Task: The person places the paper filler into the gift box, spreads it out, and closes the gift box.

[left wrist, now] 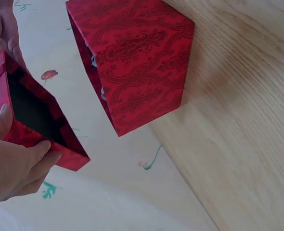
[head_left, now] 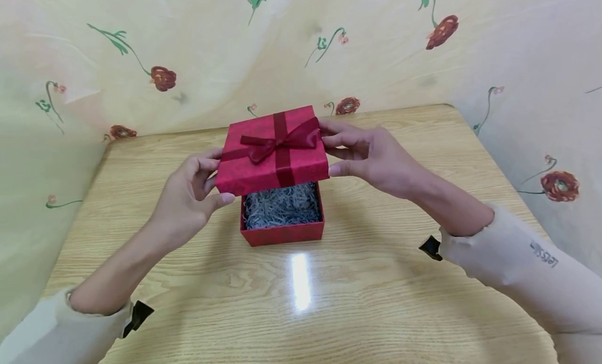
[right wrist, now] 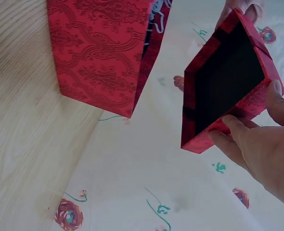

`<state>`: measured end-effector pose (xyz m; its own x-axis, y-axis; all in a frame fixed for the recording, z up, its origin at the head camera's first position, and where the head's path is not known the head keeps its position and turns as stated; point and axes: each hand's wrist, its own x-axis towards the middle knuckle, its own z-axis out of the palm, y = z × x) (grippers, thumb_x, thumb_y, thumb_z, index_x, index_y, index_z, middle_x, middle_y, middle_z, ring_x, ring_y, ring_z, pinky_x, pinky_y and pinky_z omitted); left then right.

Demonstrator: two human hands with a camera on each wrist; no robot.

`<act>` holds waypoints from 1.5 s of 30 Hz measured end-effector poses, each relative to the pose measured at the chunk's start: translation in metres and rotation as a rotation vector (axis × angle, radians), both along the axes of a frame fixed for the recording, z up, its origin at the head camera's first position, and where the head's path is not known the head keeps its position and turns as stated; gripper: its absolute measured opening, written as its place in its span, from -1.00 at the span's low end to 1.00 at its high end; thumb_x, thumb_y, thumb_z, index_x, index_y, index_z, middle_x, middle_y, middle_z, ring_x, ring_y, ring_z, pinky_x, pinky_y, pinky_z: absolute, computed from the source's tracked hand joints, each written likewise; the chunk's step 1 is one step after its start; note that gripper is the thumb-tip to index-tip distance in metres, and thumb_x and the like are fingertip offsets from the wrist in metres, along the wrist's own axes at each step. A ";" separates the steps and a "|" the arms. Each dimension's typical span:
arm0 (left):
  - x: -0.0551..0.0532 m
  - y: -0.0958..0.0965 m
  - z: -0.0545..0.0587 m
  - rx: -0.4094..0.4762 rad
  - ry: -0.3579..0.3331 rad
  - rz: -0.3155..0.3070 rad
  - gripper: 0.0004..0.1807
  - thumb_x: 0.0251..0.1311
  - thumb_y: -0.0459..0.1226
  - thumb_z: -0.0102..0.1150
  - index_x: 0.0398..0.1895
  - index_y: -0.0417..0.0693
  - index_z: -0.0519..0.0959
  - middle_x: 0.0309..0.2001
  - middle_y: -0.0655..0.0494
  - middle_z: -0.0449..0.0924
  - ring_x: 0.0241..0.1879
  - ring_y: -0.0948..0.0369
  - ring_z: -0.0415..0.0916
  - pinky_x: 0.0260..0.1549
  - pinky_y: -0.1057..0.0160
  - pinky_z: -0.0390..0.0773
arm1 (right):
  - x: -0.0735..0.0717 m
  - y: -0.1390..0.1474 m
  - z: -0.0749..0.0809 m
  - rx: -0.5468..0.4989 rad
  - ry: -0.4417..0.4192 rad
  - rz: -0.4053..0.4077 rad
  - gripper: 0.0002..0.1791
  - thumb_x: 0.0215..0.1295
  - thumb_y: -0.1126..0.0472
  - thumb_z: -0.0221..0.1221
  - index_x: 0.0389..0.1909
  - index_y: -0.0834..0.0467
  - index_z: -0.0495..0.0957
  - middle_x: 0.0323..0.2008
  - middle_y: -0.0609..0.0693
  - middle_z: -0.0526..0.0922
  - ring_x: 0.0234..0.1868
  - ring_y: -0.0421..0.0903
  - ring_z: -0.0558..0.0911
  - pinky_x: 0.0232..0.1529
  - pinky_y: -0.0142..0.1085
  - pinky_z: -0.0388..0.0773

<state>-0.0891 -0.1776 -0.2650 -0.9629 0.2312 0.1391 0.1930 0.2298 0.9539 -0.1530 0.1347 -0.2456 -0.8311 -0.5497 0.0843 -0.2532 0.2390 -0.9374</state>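
Observation:
A red gift box lid (head_left: 256, 171) with a dark red ribbon bow (head_left: 277, 143) is held up between both hands, over the back part of the box. My left hand (head_left: 181, 202) grips its left edge, thumb at the near corner. On the right edge, my right hand (head_left: 376, 157) grips with the thumb near the front corner. Below stands the red patterned box (head_left: 287, 234), uncovered at the front and filled with grey shredded paper (head_left: 282, 207). The lid's black inside (right wrist: 228, 77) shows in the right wrist view, and both wrist views show the lid apart from the box (left wrist: 142, 62).
The box stands on a light wooden table (head_left: 367, 296) with a bright light reflection near its front. Behind and beside the table hangs a cream cloth (head_left: 211, 50) printed with red flowers. Black straps (head_left: 136, 318) show at the sleeve cuffs.

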 end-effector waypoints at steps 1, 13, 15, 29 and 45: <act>0.000 0.000 -0.001 -0.007 0.010 0.002 -0.50 0.02 -0.73 0.14 0.03 -0.46 0.23 0.38 -0.11 0.17 0.35 0.00 0.24 0.04 0.44 0.44 | 0.000 0.000 -0.001 0.000 0.006 0.005 -0.49 0.19 0.42 0.27 0.20 0.27 0.49 0.40 -0.06 0.27 0.31 -0.04 0.40 0.06 -0.37 0.51; 0.004 0.003 -0.006 -0.033 0.086 -0.006 -0.47 -0.07 -0.77 0.18 -0.02 -0.45 0.23 0.36 -0.05 0.20 0.35 0.05 0.22 0.13 0.45 0.37 | 0.005 0.005 -0.009 -0.039 0.067 0.060 -0.41 0.13 0.57 0.22 0.24 0.35 0.41 0.43 0.02 0.22 0.36 0.01 0.33 0.07 -0.38 0.49; 0.004 0.004 -0.007 -0.030 0.097 -0.006 -0.46 -0.08 -0.78 0.18 -0.03 -0.45 0.23 0.36 -0.05 0.20 0.35 0.05 0.22 0.13 0.45 0.37 | 0.005 0.005 -0.011 -0.066 0.068 0.077 -0.39 0.12 0.61 0.21 0.25 0.37 0.39 0.43 0.03 0.20 0.36 0.02 0.33 0.06 -0.36 0.50; 0.006 0.004 -0.016 -0.090 0.173 0.000 -0.47 -0.15 -0.79 0.22 -0.09 -0.41 0.27 0.32 0.01 0.22 0.27 0.11 0.28 0.21 0.39 0.30 | 0.012 0.008 -0.022 -0.046 0.076 0.091 -0.38 0.13 0.62 0.19 0.27 0.40 0.34 0.47 0.04 0.11 0.38 0.05 0.30 0.08 -0.38 0.48; 0.009 0.007 -0.040 -0.091 0.140 -0.009 -0.49 -0.18 -0.78 0.26 -0.17 -0.40 0.27 0.31 -0.05 0.20 0.25 0.09 0.26 0.21 0.39 0.30 | 0.015 0.010 -0.045 -0.017 0.026 0.105 -0.37 0.14 0.61 0.18 0.28 0.42 0.31 0.48 0.05 0.08 0.39 0.04 0.28 0.12 -0.39 0.45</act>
<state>-0.0800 -0.1708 -0.3055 -0.9334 0.2573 0.2503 0.3254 0.3120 0.8926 -0.1382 0.1444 -0.2904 -0.7666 -0.6317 0.1153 -0.3006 0.1943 -0.9338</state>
